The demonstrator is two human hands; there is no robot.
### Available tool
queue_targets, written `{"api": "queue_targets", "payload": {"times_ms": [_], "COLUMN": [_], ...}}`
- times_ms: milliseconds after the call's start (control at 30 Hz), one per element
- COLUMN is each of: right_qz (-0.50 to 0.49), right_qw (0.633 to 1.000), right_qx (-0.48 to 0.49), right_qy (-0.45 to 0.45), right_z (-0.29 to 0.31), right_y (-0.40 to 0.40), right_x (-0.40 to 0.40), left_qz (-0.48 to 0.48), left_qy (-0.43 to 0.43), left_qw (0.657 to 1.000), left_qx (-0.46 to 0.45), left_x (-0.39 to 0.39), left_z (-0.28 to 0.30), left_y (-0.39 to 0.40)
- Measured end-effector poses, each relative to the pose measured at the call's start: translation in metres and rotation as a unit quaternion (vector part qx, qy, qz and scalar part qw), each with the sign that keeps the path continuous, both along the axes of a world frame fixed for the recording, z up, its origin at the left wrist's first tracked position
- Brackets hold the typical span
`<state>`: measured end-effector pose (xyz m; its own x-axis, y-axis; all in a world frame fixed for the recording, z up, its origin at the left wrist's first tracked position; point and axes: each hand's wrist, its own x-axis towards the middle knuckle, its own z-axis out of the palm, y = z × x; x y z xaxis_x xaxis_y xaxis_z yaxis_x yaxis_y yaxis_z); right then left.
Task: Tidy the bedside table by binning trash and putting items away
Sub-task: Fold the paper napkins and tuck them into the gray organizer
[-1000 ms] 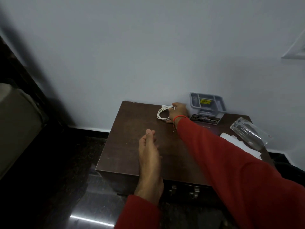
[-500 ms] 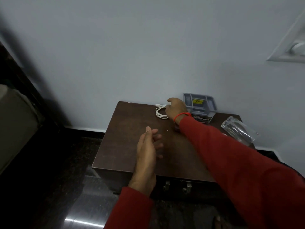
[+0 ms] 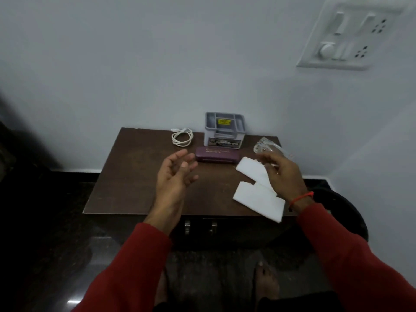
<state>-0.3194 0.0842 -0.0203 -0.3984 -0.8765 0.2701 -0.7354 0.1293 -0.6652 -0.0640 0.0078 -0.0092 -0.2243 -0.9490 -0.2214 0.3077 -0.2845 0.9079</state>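
A dark wooden bedside table [image 3: 135,176] stands against the wall. On it lie a coiled white cable [image 3: 182,137] at the back, a grey compartment box [image 3: 224,129] next to it, a purple case [image 3: 216,155] in front of the box, two white paper tissues [image 3: 256,197], and a clear plastic wrapper [image 3: 266,147] at the right. My left hand [image 3: 175,174] hovers open over the table's middle, palm up. My right hand [image 3: 282,176] hovers above the tissues, fingers spread, holding nothing.
A dark round bin [image 3: 344,212] stands on the floor to the right of the table. Two metal drawer handles [image 3: 199,227] show on the table's front. A switch panel [image 3: 351,34] is on the wall. My bare feet [image 3: 265,284] stand on dark floor.
My right hand let go of the white cable at the back and pulled back over the tissues. My left hand turned palm up. The view shifted, showing the purple case and both tissues.
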Motion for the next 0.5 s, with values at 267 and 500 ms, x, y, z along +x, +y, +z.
{"api": "queue_targets", "payload": {"times_ms": [267, 500], "right_qz": [0.078, 0.043], "right_qw": [0.976, 0.948], "right_qx": [0.186, 0.267], "right_qy": [0.085, 0.165], "right_z": [-0.038, -0.064], "right_y": [0.022, 0.015], "right_x": [-0.03, -0.046], "left_qz": [-0.035, -0.047], "left_qy": [-0.048, -0.107], "left_qw": [0.998, 0.993], "left_qx": [0.01, 0.013], "left_x": [-0.033, -0.053], "left_z": [-0.006, -0.012], "left_y": [0.015, 0.019]}}
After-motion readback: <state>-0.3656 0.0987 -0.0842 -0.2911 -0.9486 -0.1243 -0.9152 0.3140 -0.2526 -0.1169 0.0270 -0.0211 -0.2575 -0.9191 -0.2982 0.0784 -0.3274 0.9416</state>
